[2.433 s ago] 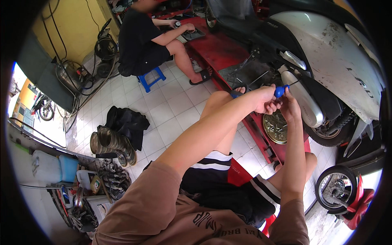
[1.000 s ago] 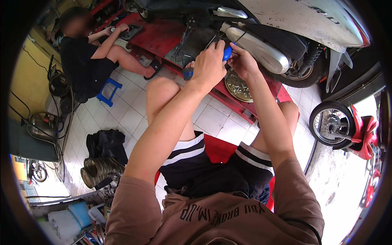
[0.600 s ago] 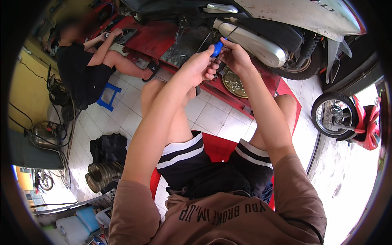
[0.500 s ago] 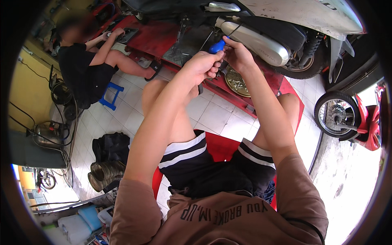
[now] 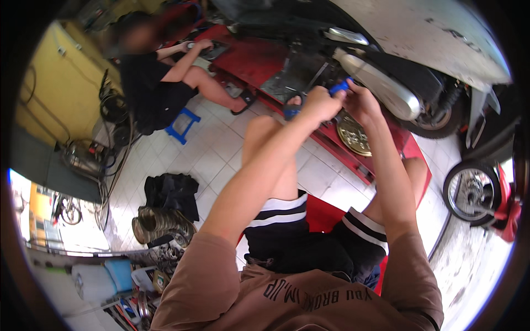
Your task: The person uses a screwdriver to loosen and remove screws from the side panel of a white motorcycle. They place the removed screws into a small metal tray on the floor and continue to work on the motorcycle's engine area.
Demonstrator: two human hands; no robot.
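Observation:
A blue-handled screwdriver (image 5: 340,87) is held out in front of me, beside the silver engine cover (image 5: 381,88) of a scooter. My left hand (image 5: 322,105) is closed around the rear of its handle. The fingers of my right hand (image 5: 362,105) are pinched at the handle's front end, near the thin shaft. Blur makes the shaft's tip hard to make out. Below my hands, a round gold-coloured tray (image 5: 358,150) with small metal parts rests on the red platform (image 5: 251,63).
To the left, a person in black (image 5: 146,83) sits by a blue stool (image 5: 182,126), hands over the platform. A dark cloth heap (image 5: 171,193) lies on the tiled floor. Hoses and a metal tank (image 5: 80,156) line the left wall. A red motorbike's wheel (image 5: 471,192) stands at right.
My view has turned, so the surroundings sit farther right and lower in the picture. Both hands remain on the screwdriver, with the left hand now hiding more of its handle.

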